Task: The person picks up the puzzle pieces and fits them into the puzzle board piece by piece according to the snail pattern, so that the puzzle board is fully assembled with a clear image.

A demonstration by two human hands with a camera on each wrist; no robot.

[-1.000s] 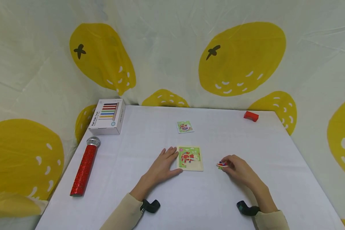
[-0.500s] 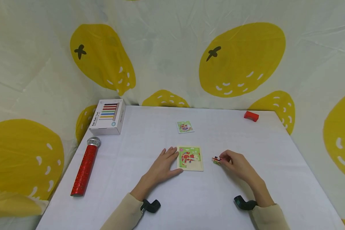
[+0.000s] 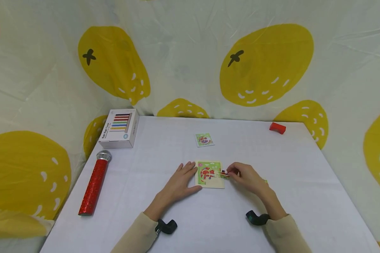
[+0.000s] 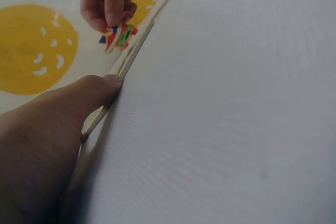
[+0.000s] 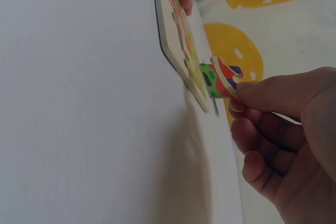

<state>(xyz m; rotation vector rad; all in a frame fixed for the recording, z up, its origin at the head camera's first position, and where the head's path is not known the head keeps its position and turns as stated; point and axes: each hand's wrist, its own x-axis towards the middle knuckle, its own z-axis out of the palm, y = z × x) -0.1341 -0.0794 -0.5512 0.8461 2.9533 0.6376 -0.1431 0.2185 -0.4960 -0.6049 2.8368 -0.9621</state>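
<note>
A square wooden jigsaw board [image 3: 214, 182] lies on the table, its green and red picture partly filled and a bare wood patch at the lower right. My left hand [image 3: 177, 184] rests along its left side, fingers outstretched and thumb touching the near corner. Between thumb and index finger, my right hand [image 3: 248, 177] pinches a jigsaw piece [image 5: 223, 80] with red, green, blue and white print. That piece is at the board's right edge, held above the table. Part of another colourful piece [image 3: 266, 182] shows behind the right wrist, mostly hidden.
A small green picture card [image 3: 204, 140] lies beyond the board. At the left are a white box [image 3: 118, 128] with an abacus picture and a red glittery toy microphone [image 3: 94, 186]. A red arched block [image 3: 277, 128] sits at the far right.
My right hand has moved left with the jigsaw piece, from beside the board to its right edge. The left hand has stayed in place.
</note>
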